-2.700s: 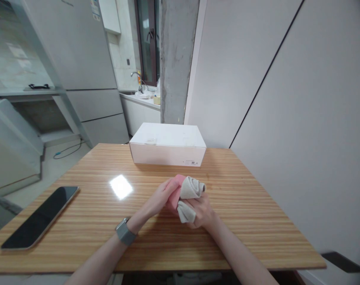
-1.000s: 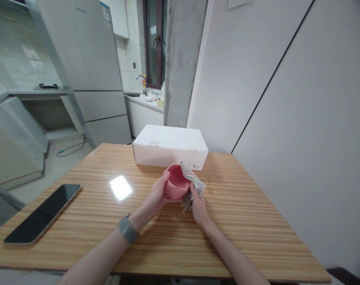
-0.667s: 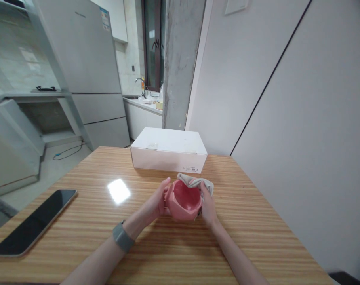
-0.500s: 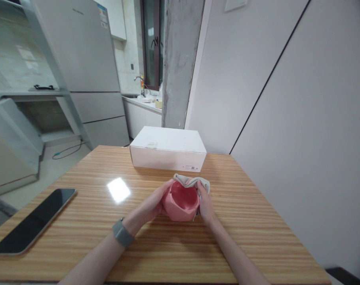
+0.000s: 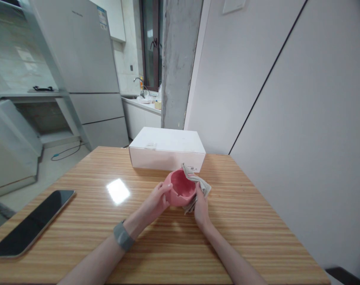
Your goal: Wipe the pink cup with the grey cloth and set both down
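A pink bowl point(image 5: 176, 196) with a faceted outside and a notched rim is held tilted over the table, its opening turned up and toward me. My left hand point(image 5: 159, 201) grips its left side, thumb at the rim and fingers behind. On the right, my right hand point(image 5: 201, 206) pinches a light grey cloth point(image 5: 204, 185) against the bowl's rim and outer wall. Part of the cloth hangs below the bowl. The fingers behind the bowl and cloth are hidden.
A white box point(image 5: 168, 156) stands on the wood-grain table point(image 5: 245, 237) beyond the bowl. At the left lies a dark-screened phone point(image 5: 34, 221). A white wall point(image 5: 301, 138) rises along the right side. A fridge point(image 5: 87, 71) and a sink counter are in the background.
The bowl has been lifted slightly and turned, so its notched rim now faces me. My right hand and the cloth have shifted down along its right side.
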A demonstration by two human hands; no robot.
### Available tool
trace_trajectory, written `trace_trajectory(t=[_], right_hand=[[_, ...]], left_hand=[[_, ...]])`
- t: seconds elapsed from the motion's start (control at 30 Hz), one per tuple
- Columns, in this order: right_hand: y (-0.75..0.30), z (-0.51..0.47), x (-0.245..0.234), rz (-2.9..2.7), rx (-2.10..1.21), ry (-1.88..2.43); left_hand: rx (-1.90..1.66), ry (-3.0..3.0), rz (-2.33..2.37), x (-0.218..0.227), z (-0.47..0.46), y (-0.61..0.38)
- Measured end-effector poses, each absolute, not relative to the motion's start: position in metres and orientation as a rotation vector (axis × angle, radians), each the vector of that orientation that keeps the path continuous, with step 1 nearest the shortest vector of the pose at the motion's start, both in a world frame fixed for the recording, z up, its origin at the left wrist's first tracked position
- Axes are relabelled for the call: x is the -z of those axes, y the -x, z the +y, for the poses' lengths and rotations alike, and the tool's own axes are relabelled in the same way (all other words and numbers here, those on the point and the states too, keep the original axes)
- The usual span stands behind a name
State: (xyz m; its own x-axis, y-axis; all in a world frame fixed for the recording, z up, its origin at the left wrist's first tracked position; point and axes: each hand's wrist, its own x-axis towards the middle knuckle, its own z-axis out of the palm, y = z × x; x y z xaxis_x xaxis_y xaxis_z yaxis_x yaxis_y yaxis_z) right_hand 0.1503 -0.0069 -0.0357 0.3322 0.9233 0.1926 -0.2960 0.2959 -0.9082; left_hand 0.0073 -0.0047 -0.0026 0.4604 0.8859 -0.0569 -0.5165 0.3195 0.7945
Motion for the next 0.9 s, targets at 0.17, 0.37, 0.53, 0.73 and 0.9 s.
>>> trace_trajectory(t=[0.17,0.37,0.53,0.73,0.9], right_hand=[[-0.164,-0.007,0.032,-0.908,-1.055,0.857],[-0.164,-0.009,0.033,-0.980,-1.115,0.908],[-0.153,-0.013,0.033,-1.053,-0.993,0.883],[-0.151,-0.014,0.031,-1.012,-0.834,0.875],[-0.161,-0.015,0.029,-0.909,-1.005,0.889]], left_hand=[[-0.756,-0.775,0.680,0.015,-0.005,-0.003],[-0.791,-0.781,0.805,0.015,-0.002,-0.003],[-0.941,-0.694,0.718,0.007,0.000,-0.003],[-0.931,-0.684,0.568,0.003,-0.004,-0.002],[-0.734,-0.759,0.685,0.017,0.001,0.000]])
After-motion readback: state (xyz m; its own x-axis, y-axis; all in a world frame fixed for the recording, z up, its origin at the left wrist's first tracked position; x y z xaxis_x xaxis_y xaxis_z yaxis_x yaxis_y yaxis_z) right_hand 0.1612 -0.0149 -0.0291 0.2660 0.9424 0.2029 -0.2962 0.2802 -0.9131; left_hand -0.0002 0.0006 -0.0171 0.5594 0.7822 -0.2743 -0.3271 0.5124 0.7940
